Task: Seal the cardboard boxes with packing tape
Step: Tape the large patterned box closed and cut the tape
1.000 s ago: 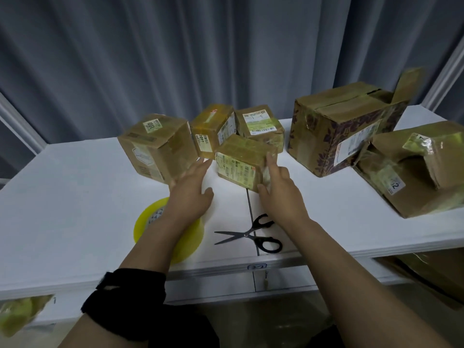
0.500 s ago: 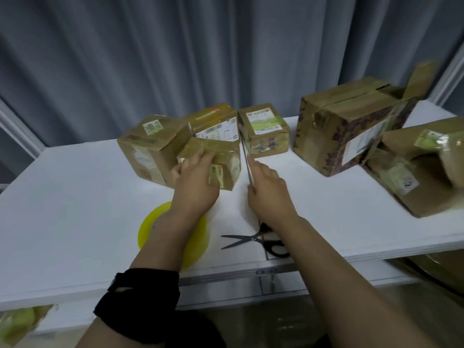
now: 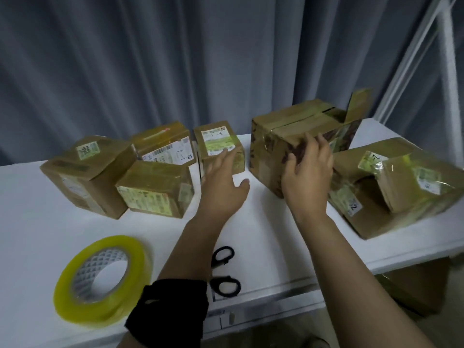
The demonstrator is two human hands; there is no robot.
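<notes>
At 1 o'clock on the white bench, the right hand grasps a corner of the large brown cardboard box; the left hand is released, fingers straight. Dragged by one corner, this box may swing against the crumpled brown box at 3 o'clock.

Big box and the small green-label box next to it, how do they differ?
The big box is far larger than the small box. The big box has an end flap standing up; the small box looks closed. The small box has a green-and-white label on top; the big box's top shows only tape. The right hand holds the big box; the left hand hovers open by the small box. Both are brown cardboard.
</notes>
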